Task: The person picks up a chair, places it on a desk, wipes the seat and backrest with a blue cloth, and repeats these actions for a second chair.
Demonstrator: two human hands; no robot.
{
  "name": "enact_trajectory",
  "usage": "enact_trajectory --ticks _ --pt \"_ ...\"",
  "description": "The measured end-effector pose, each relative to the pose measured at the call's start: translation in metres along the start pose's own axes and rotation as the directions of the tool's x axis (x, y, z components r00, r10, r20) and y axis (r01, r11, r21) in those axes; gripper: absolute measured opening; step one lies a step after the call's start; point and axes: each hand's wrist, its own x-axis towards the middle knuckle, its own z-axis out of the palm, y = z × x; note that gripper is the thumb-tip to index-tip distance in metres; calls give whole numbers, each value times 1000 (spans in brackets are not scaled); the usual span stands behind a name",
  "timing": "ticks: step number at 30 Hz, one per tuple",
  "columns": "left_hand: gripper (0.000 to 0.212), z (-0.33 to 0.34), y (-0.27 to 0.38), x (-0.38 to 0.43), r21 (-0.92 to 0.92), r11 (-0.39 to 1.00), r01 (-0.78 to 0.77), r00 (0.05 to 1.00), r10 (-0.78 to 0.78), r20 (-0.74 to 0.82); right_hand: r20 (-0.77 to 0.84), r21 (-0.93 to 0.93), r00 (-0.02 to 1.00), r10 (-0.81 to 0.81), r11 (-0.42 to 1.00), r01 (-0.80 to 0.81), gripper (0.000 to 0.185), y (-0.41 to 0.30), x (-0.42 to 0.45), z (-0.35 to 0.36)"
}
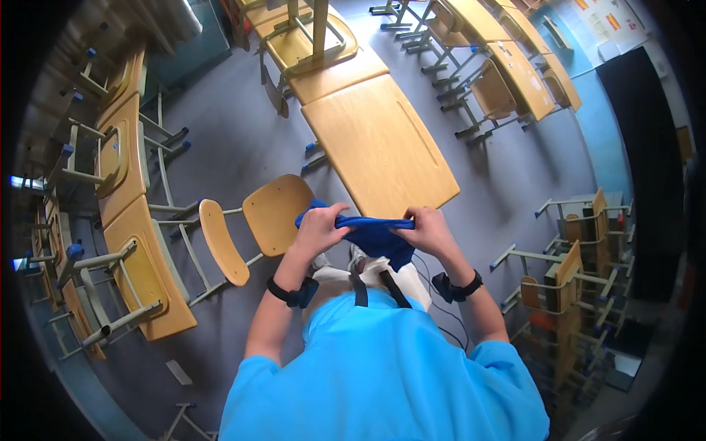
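A dark blue cloth (pixel 376 236) is stretched between my two hands, its upper edge pulled nearly straight and its lower part hanging loose. My left hand (pixel 321 229) pinches one end, with a bit of the cloth showing beyond the fingers. Gripping the other end is my right hand (pixel 428 229). Both hands are held in front of my body, by the near end of a wooden desk (pixel 380 143). A black band with a small device sits on each wrist.
A wooden chair (pixel 278 215) stands left of the desk. Desks bearing upturned chairs (pixel 118 154) line the left side. More desks (pixel 518 77) and chairs stand at the far right, with stacked chairs (pixel 568 275) at the near right. Cables (pixel 455 320) lie on the floor beside me.
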Motion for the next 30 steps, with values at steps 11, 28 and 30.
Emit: enact_trajectory --ticks 11,28,30 --pt "34 19 -68 -4 -35 989 142 987 -138 84 191 506 981 43 852 -136 33 78 24 -16" --pt "15 77 -23 86 -282 785 552 832 -492 258 5 266 995 102 959 -100 39 241 117 -185" --pt "17 87 -37 115 -262 810 524 849 -521 88 -74 36 996 57 998 -55 38 257 181 -156"
